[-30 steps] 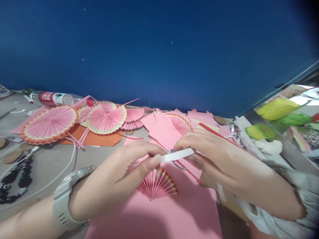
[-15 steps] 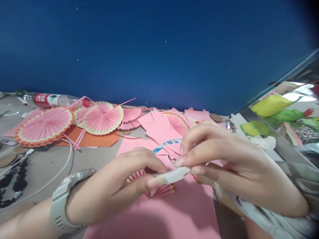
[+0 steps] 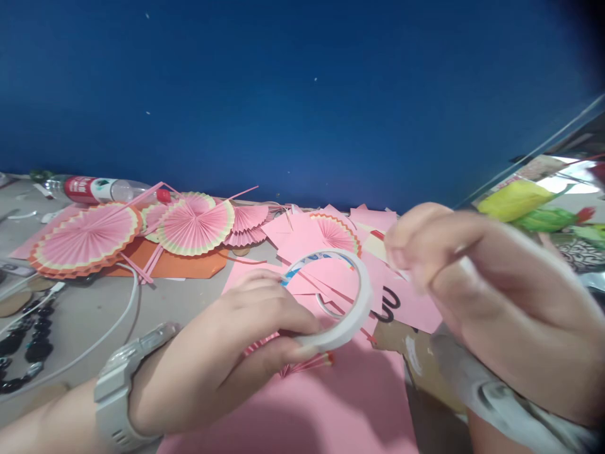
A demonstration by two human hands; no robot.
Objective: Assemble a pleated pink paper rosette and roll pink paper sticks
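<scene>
My left hand, with a pale watch on its wrist, grips a roll of white tape between thumb and fingers. The tape's ring stands tilted, its inside printed blue. Off to the right, my right hand is raised with thumb and fingers pinched together. Whatever it pinches, if anything, is too small and blurred to name. Below both hands lies a pink paper sheet. A folded pink paper fan rests on it, partly hidden by my left hand.
Pleated pink paper fans lie at the back left with orange paper beneath. A plastic bottle lies behind them. Black beads and a white cable are on the left. A blue wall closes off the back.
My right hand has pulled away from the tape roll, up and to the right. The roll, still in my left hand, now shows its full ring.
</scene>
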